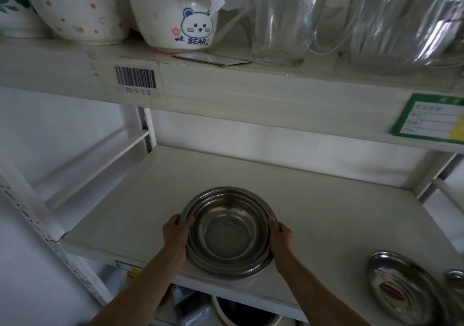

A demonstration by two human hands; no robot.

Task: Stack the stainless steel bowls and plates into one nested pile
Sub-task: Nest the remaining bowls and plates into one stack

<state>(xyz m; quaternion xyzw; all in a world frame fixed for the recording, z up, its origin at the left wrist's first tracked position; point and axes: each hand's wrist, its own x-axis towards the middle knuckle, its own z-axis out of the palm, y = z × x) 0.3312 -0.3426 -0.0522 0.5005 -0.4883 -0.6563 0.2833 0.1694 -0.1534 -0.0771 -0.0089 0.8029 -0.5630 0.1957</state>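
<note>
A nested pile of stainless steel bowls (227,232) sits near the front edge of the white middle shelf (326,225). My left hand (177,235) grips the pile's left rim, thumb over the edge. On the right rim my right hand (281,237) holds it the same way. A stainless steel plate (399,285) with a red label lies apart at the shelf's front right. Another small steel piece (455,279) shows at the far right edge, mostly cut off.
The upper shelf (226,87) overhangs close above, holding ceramic bowls (175,19) and glass jugs (281,24). A barcode label (135,78) and a green tag (429,117) hang on its front. White uprights stand at left. Items sit on the shelf below.
</note>
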